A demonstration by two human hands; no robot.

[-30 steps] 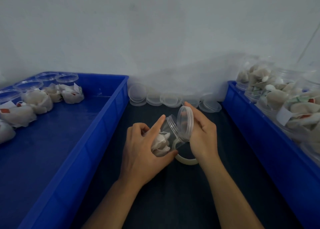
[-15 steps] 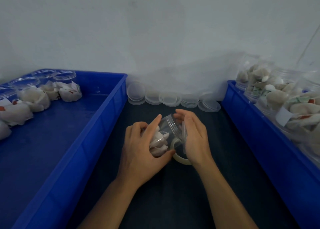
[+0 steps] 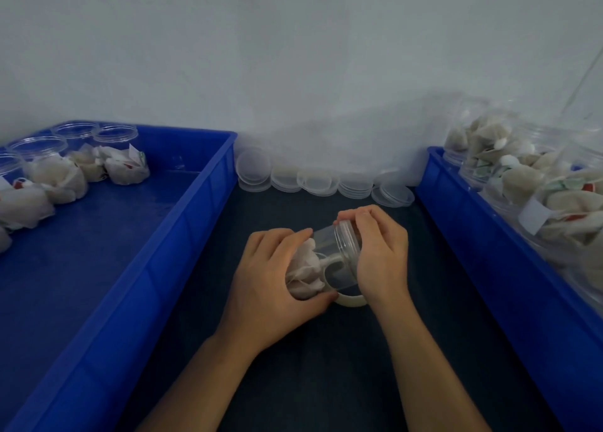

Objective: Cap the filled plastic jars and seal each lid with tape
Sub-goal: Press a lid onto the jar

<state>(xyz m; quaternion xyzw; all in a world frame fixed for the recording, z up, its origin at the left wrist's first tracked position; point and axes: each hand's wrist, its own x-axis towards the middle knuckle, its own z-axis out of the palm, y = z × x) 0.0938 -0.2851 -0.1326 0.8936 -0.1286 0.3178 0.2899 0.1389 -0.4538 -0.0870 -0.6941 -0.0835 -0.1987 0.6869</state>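
Left hand (image 3: 270, 281) grip wraps the jar (image 3: 321, 258), tilted above the counter (image 3: 326, 382) between the bins. Right hand (image 3: 380, 252) grip cups the lid (image 3: 350, 236) at its mouth. Seat it square, then twist; tape (image 3: 350, 300) lies beneath.

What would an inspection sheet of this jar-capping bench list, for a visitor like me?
Surface: dark table top.
Job's things: clear plastic jar of white packets, held tilted, clear lid at its mouth; pale tape roll beneath; spare clear lids by the wall.
Clutter: left blue plastic bin with capped jars; right blue plastic bin with filled jars.
Grippers: left hand grips the jar; right hand holds the lid.
Cables: nothing seen.
Surroundings: pale wall.
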